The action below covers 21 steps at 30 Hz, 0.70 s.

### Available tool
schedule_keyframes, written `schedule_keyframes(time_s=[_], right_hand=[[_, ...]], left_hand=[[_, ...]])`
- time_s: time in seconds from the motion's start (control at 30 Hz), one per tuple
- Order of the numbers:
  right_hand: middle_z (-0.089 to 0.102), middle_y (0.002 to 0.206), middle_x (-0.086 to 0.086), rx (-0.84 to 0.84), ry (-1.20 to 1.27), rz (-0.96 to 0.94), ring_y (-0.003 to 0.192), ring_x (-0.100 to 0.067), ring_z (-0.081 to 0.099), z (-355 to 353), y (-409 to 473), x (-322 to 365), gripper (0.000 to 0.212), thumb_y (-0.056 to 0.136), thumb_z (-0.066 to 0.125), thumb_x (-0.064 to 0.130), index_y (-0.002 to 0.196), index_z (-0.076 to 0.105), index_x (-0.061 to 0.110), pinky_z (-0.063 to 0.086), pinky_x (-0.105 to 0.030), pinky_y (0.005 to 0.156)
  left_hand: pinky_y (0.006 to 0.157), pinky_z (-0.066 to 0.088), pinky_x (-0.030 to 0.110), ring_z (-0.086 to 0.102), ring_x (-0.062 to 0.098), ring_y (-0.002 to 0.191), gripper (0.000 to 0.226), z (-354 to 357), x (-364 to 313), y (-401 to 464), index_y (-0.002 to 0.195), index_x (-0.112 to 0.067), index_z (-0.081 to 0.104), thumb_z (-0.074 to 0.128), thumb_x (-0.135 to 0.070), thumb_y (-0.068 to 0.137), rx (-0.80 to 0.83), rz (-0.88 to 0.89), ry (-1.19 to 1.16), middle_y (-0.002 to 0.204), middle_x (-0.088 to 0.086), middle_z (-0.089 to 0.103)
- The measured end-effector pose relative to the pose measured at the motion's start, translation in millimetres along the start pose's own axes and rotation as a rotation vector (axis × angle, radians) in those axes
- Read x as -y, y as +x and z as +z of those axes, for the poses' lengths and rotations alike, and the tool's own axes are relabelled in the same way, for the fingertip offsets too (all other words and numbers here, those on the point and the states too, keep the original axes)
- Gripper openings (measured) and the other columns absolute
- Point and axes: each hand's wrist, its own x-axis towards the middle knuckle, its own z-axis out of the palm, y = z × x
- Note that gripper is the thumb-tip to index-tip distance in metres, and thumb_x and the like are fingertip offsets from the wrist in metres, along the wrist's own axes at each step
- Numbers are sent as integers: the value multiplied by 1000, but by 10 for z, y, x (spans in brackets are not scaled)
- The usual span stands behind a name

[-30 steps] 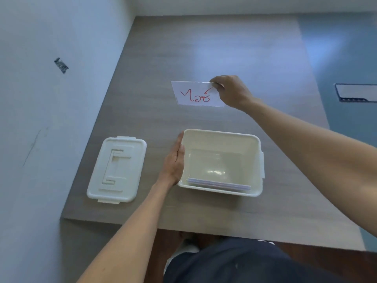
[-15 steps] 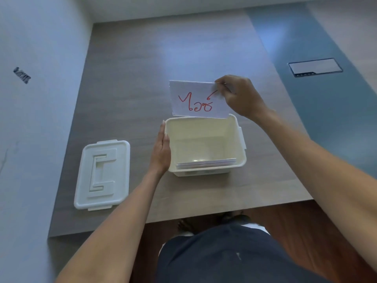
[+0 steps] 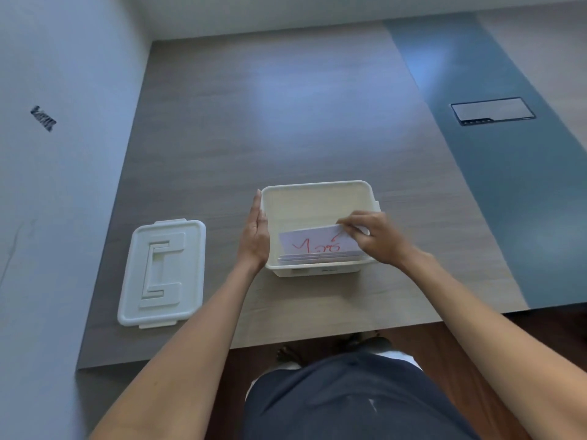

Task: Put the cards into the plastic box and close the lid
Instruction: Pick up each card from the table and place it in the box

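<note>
Grey wood-grain table (image 3: 286, 128), big, wall on its left. Cream plastic box (image 3: 317, 193) sits open near the table's front edge, roughly centred in front of me. White lid (image 3: 162, 271) lies flat on the table, well apart to the left of the box, top side up, not on the box.

My left hand (image 3: 255, 236) is flat and fully open, fingers straight and together, palm pressed against the outer left wall of the box; it grips nothing. My right hand (image 3: 378, 239) is over the right half of the box, fingers mostly closed in a pinch on the top right corner of a white card (image 3: 317, 244) with red handwriting. That card stands tilted inside the box, low end down by the near wall, writing facing me. Just in front of it, against the box's near wall, a thin stack of other cards (image 3: 317, 258) stands on edge; only their top edges show. Whether the held card touches the stack, cannot tell.
</note>
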Motion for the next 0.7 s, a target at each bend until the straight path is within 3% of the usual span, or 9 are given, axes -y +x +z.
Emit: schedule_keyframes(time_s=[0.17, 0.33, 0.47, 0.53, 0.57, 0.63, 0.7], right_hand=[[76, 103, 4, 217, 7, 125, 96, -10, 68, 13, -144, 15, 22, 92, 60, 13, 105, 78, 13, 51, -24, 88], [74, 95, 8, 339, 13, 196, 85, -7, 65, -46, -50, 98, 23, 88, 56, 19, 92, 79, 18, 52, -26, 79], [69, 99, 7, 172, -25, 124, 88, -14, 64, 11, 148, 54, 20, 91, 57, 22, 95, 77, 21, 51, -29, 79], [70, 107, 4, 0, -102, 2, 100, -20, 65, 90, 273, 2, 20, 93, 59, 20, 104, 75, 19, 51, -35, 88], [71, 113, 2, -64, -154, -46, 106, -22, 65, 125, 339, -9, 21, 93, 60, 19, 108, 74, 19, 49, -37, 94], [67, 128, 1, -117, -256, -105, 122, -23, 60, 184, 491, 6, 26, 94, 59, 20, 118, 71, 21, 39, -37, 102], [57, 144, -3, -79, -339, -130, 138, -22, 48, 234, 652, 52, 34, 98, 55, 25, 130, 64, 21, 35, -37, 107]], left_hand=[[115, 17, 14, 22, -2, 146, 49, 0, 28, 12, 158, -35, 20, 24, -26, 110, 0, 21, -25, 162, -19, 23], [111, 16, 9, 20, 0, 148, 50, -2, 20, 22, 159, -32, 18, 23, -24, 110, 10, 29, 3, 164, -14, 21], [116, 17, 15, 26, -4, 144, 51, 1, 41, 45, 160, -29, 16, 22, -21, 110, 16, 45, 69, 159, -18, 27], [113, 29, 26, 43, -6, 124, 52, -1, 68, 64, 159, -30, 17, 25, -21, 109, -10, 50, 151, 133, -21, 46], [110, 33, 31, 47, 2, 117, 52, -6, 75, 76, 159, -31, 18, 26, -23, 108, -25, 52, 211, 122, -13, 49], [112, 33, 38, 43, 16, 130, 53, -40, 85, 97, 159, -32, 16, 28, -32, 107, -27, 63, 352, 136, 2, 44], [119, 27, 42, 26, 21, 148, 56, -95, 80, 102, 159, -34, 14, 26, -45, 105, -13, 87, 518, 158, 7, 27]])
